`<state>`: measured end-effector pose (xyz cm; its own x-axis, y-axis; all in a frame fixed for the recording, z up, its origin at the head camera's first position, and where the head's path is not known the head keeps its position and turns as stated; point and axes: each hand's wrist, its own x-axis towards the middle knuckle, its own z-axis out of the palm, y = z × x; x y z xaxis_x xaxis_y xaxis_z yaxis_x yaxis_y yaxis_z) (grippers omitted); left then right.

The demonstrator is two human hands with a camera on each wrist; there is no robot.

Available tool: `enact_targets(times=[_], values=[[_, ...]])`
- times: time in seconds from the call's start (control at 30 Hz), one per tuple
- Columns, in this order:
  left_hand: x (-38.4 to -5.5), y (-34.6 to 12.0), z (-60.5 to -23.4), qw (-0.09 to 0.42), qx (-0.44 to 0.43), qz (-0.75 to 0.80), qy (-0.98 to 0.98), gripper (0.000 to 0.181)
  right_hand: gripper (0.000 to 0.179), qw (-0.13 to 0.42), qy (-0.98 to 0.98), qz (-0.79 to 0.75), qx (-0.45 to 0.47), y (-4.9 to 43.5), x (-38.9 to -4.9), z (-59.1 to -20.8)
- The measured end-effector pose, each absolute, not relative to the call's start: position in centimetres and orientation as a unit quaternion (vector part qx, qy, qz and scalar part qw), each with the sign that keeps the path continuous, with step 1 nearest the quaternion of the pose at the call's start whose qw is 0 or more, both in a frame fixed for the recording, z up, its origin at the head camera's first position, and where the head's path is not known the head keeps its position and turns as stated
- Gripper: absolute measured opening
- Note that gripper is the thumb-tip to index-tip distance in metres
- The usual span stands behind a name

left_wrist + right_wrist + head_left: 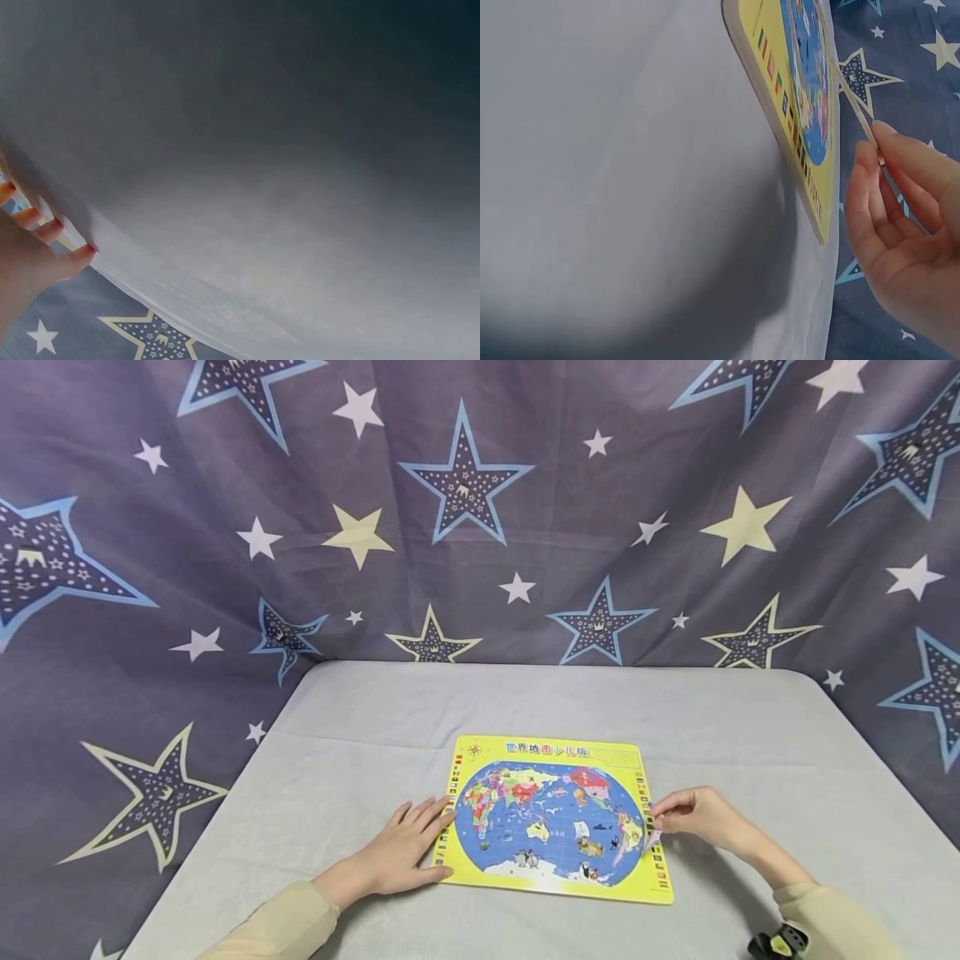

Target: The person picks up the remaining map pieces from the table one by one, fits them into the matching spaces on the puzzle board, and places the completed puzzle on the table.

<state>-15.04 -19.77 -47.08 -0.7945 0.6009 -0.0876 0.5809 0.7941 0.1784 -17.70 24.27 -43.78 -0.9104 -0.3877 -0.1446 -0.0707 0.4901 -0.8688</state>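
Note:
A yellow-bordered world map puzzle board (pixel 555 893) lies flat, with a blue oval map, coloured continents and small animal pictures. Along its left edge my left hand (pixel 401 847) rests with fingers extended, the fingertips on the border. At the board's right edge, my right hand (pixel 701 817) pinches a thin puzzle piece between thumb and forefinger. In the right wrist view this piece (pixel 855 105) appears nearly edge-on, slanting up from the fingertips above the board. From the head it looks pale pink and partly hidden by the fingers.
A light grey cloth covers the table (pixel 360 710). Behind and beside it hangs a dark curtain (pixel 517 552) printed with stars. A black strap device (pixel 780 942) sits at the right sleeve.

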Motion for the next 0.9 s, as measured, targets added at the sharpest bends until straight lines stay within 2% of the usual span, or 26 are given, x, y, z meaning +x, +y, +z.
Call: enact_targets(times=[0.33, 0.9], values=[[-15.1, -19.8, -47.2, 0.069, 0.313, 0.072, 0.945, 0.079, 0.025, 0.182, 0.835, -0.492, -0.164, 23.3, -18.0, -43.8], [-15.1, -19.8, -47.1, 0.070, 0.311, 0.069, 0.945, 0.079, 0.028, 0.206, 0.809, -0.522, -0.173, 22.2, -17.9, -43.8]])
